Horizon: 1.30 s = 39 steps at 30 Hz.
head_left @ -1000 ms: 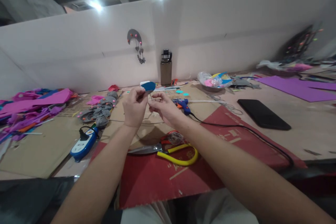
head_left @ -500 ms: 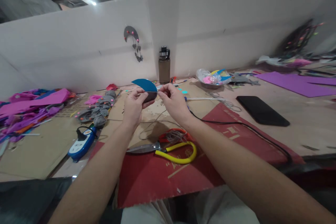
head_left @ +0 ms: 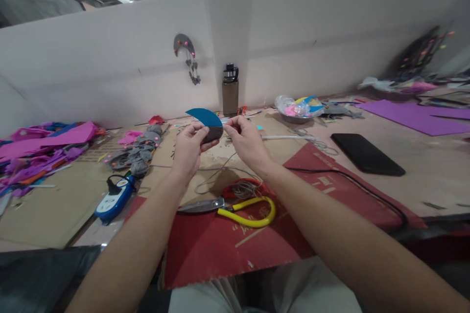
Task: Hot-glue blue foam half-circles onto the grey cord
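Above the middle of the table, my left hand (head_left: 190, 144) is closed on a blue crescent-shaped piece (head_left: 205, 116), apparently felt or foam sheet. A dark grey piece (head_left: 213, 134) shows just under it, between thumb and fingers. My right hand (head_left: 246, 139) is pinched shut right beside the right edge of these pieces; whatever its fingertips hold is too small to make out. Below both hands, scissors (head_left: 235, 210) with a yellow and a red handle lie on red cardboard (head_left: 205, 254), blades pointing left. A bundle of grey cord (head_left: 246, 188) rests at the red handle.
A blue and white power strip (head_left: 115, 200) and grey decorated pieces (head_left: 137, 149) lie left, near pink and purple scraps (head_left: 47, 142). A bottle (head_left: 230, 93) stands against the wall. Rightward are a metal bowl (head_left: 297, 118), a black phone (head_left: 367, 154) and a purple sheet (head_left: 414, 115).
My right fingertips have shifted slightly right. The thin pale line seen earlier across the held pieces is harder to see now. The left hand keeps its hold on the blue crescent.
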Motion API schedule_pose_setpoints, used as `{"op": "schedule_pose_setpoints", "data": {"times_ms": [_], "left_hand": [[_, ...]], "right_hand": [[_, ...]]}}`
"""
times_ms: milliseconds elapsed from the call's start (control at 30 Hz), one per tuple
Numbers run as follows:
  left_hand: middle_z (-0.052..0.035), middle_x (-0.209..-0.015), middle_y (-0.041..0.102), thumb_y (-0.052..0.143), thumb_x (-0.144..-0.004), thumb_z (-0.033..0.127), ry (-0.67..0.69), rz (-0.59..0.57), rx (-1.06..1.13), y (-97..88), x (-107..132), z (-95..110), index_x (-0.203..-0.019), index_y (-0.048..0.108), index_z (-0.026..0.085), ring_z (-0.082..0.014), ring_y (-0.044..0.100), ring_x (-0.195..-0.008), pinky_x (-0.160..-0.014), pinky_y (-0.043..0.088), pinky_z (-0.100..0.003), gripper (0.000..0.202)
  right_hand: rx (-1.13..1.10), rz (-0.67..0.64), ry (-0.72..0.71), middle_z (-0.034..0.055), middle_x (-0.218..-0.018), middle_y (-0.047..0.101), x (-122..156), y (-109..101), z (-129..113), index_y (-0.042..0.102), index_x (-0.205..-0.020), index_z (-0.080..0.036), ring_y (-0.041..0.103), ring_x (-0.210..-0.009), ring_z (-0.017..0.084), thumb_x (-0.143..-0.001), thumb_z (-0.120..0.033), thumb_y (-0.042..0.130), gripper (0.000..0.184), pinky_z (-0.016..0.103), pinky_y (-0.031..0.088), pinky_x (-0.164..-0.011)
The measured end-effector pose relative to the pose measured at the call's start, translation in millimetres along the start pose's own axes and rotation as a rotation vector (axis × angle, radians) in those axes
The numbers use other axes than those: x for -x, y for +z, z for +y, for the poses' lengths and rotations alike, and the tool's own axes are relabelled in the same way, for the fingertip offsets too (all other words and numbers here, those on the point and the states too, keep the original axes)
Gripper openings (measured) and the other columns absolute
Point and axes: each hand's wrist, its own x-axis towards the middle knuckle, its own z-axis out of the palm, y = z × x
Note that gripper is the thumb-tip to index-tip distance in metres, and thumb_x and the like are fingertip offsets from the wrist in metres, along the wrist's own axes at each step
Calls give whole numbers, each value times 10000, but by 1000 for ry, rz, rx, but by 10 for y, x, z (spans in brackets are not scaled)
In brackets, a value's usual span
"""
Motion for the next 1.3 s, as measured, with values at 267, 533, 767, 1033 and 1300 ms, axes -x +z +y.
{"op": "schedule_pose_setpoints", "data": {"times_ms": [267, 533, 767, 1033, 1300], "left_hand": [[1, -734, 594, 658, -661, 242, -50, 29, 19, -4, -3, -4, -719, 528, 163, -129, 615, -714, -724, 560, -363, 162], [21, -662, 571, 661, -646, 249, -66, 30, 44, -8, 0, -6, -708, 510, 175, -113, 599, -657, -728, 555, -362, 179], [30, -658, 574, 663, -645, 253, -72, 18, 57, -26, -17, -33, -694, 506, 177, -136, 630, -686, -751, 545, -400, 181], [-21, -755, 651, 657, -634, 230, -122, -20, 99, -31, -22, 1, -735, 525, 168, -160, 643, -734, -727, 550, -388, 177], [-27, -737, 665, 638, -655, 218, -134, -36, 111, -31, -29, 20, -732, 562, 156, -156, 647, -723, -738, 545, -370, 125]], "right_hand": [[28, 7, -6, -20, -682, 490, -14, 6, 27, 492, -743, -196, 432, -649, 116, -803, -316, 489, 134, 257, 344, -618], [-30, 10, 32, -28, -646, 468, -14, 10, -5, 498, -730, -194, 397, -594, 102, -781, -325, 512, 141, 247, 348, -576], [-162, 2, 129, -36, -605, 468, -53, 15, 34, 598, -773, -185, 360, -527, 84, -723, -325, 554, 155, 223, 296, -490], [-593, -133, 385, -86, -499, 349, -61, -25, -4, 578, -719, -177, 208, -412, 35, -610, -330, 669, 209, 199, 149, -391], [-695, -202, 432, -89, -515, 328, -66, -68, -30, 570, -722, -166, 197, -427, 26, -560, -322, 717, 269, 184, 114, -384]]}}
